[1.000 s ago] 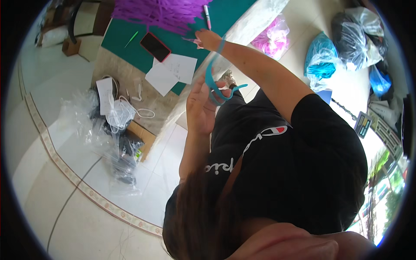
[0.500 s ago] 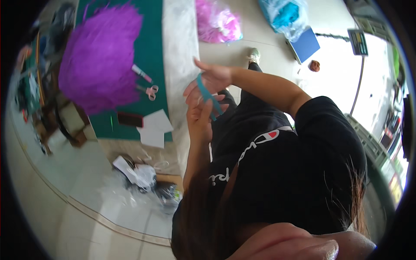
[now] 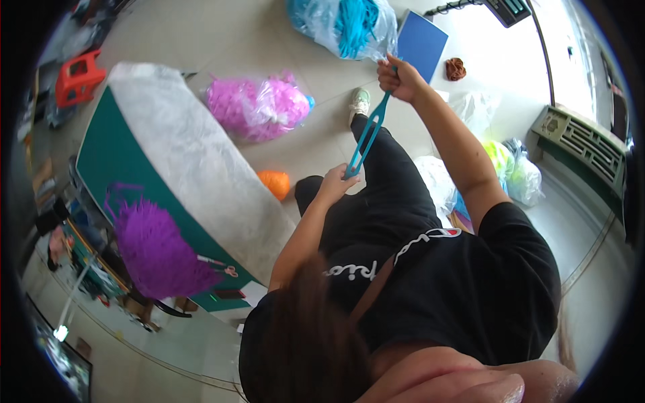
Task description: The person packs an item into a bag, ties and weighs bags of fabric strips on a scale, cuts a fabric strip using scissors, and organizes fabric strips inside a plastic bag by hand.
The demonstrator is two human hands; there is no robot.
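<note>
A teal-blue loop of flat ribbon-like strip (image 3: 367,142) is pulled taut in front of my black trousers, its two strands apart in the middle. My left hand (image 3: 334,184) is closed on its near end. My right hand (image 3: 401,79) grips the far end, fingers curled. Just beyond the right hand lies a clear plastic bag (image 3: 316,25) with bright blue strips (image 3: 358,30) inside. The bag's edge comes close to my fingers; whether they touch it, I cannot tell.
A table with a green mat (image 3: 124,158) stands at left, bearing a purple fringed pile (image 3: 158,248) and pink-handled scissors (image 3: 230,271). On the floor are a bag of pink material (image 3: 259,107), an orange bundle (image 3: 274,183), a blue-topped scale (image 3: 422,48) and a red stool (image 3: 79,79).
My hands have moved apart and stretched the teal loop between them; the right hand has gone outward and closed. The view has turned, showing more floor and bags.
</note>
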